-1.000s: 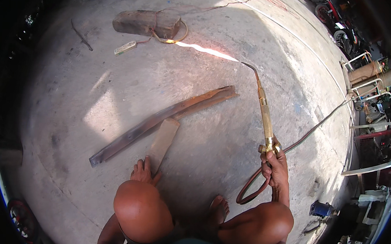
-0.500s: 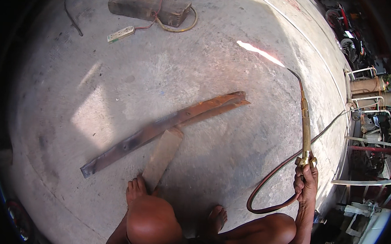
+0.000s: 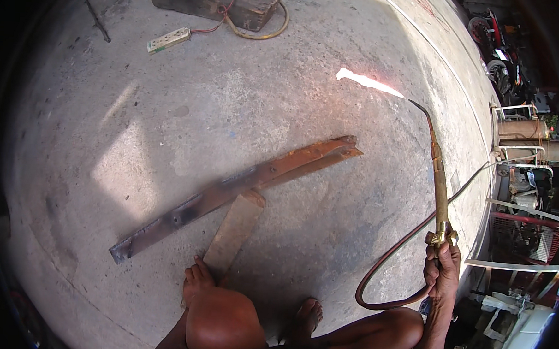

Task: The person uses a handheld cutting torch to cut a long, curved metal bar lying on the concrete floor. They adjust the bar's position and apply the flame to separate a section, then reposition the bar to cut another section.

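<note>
My right hand [image 3: 443,268] is closed around the valve end of a brass gas torch [image 3: 440,189], held upright at the right. A long, bright flame [image 3: 369,82] shoots leftward from its bent tip. A dark red hose [image 3: 368,286] loops from the torch's lower end. At the lower left, my left hand [image 3: 197,282] has its bent fingers at the near end of a wooden block [image 3: 233,232]; my knee hides part of that hand. The block's far end meets a rusty angle iron [image 3: 228,187], which lies slantwise across the floor. The flame is apart from the iron.
A thick timber [image 3: 206,3] lies at the far left with a cable around it, beside a power strip [image 3: 169,40]. A thin dark rod [image 3: 98,16] lies farther left. Gas cylinders [image 3: 522,129] and metal frames line the right edge. My bare foot [image 3: 310,312] rests below the middle.
The view has shifted slightly. The flame has changed shape a little, and its torch remains in my right hand. My left hand stays at the wooden block.
</note>
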